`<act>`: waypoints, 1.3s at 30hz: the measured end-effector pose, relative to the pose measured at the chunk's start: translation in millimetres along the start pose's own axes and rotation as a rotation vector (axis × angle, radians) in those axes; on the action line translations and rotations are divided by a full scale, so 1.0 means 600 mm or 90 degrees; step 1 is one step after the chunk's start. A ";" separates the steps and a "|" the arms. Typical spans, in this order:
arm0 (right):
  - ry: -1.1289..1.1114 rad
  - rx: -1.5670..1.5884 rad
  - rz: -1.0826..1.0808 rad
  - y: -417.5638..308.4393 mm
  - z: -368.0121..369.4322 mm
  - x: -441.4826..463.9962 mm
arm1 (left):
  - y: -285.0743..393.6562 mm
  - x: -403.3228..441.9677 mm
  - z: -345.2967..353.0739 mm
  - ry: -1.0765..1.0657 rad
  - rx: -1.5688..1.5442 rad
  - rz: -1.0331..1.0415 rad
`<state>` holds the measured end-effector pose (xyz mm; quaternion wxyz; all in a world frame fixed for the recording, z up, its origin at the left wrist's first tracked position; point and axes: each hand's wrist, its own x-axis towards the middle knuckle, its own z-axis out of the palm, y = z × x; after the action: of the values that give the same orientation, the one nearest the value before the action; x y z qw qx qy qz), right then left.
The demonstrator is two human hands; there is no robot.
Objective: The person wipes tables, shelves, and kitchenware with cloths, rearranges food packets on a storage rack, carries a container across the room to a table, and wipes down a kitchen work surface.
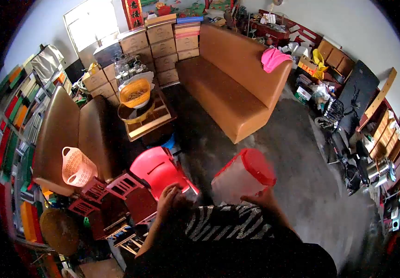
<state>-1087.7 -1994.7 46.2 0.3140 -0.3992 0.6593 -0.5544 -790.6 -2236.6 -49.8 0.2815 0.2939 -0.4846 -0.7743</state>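
My right hand [261, 198] grips the lower right side of a translucent plastic bucket [230, 183] with a red lid [259, 166]. The bucket is tilted in front of my body, its lid end toward the upper right. My left hand [168, 198] has its fingers curled, close to the front edge of a red plastic chair [156, 169]. Whatever lies inside those fingers, if anything, is hidden. Dark red wooden chairs [125, 185] stand just left of that hand.
A long brown bench [230, 88] stands ahead, with pink cloth [275, 59] over its back. A small table [163, 118] carries an orange basket [135, 90]. A pink basket [78, 167] sits at left. Stacked boxes [163, 48] line the back; clutter [348, 153] lines the right wall.
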 end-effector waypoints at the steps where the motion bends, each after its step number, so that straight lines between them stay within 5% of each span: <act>1: -0.012 0.048 0.034 -0.016 -0.014 0.041 | 0.054 0.042 0.056 -0.024 -0.007 0.011; 7: 0.008 -0.189 -0.045 0.002 -0.108 0.245 | 0.161 0.332 0.171 -0.114 -0.045 -0.037; 12: 0.095 -0.097 -0.045 0.066 -0.160 0.445 | 0.182 0.547 0.211 -0.166 -0.128 -0.065; 15: 0.040 -0.313 -0.173 0.066 -0.201 0.637 | 0.205 0.666 0.236 -0.085 -0.083 0.027; 17: -0.045 -0.285 -0.138 0.053 -0.218 0.759 | 0.234 0.734 0.249 -0.027 -0.126 0.002; 19: -0.162 -0.091 -0.003 0.033 -0.218 0.888 | 0.234 0.802 0.227 0.010 -0.071 0.021; 28: -0.427 -0.066 -0.147 0.088 -0.103 1.381 | 0.310 1.065 0.135 0.028 0.044 0.070; 39: -0.317 -0.084 -0.164 0.065 -0.006 1.774 | 0.420 1.506 -0.002 -0.018 0.130 -0.026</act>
<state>-1612.9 -2921.1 39.0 0.3662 -0.6231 0.5403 -0.4309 -1356.2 -2982.3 15.6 0.2272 0.3201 -0.5588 -0.7305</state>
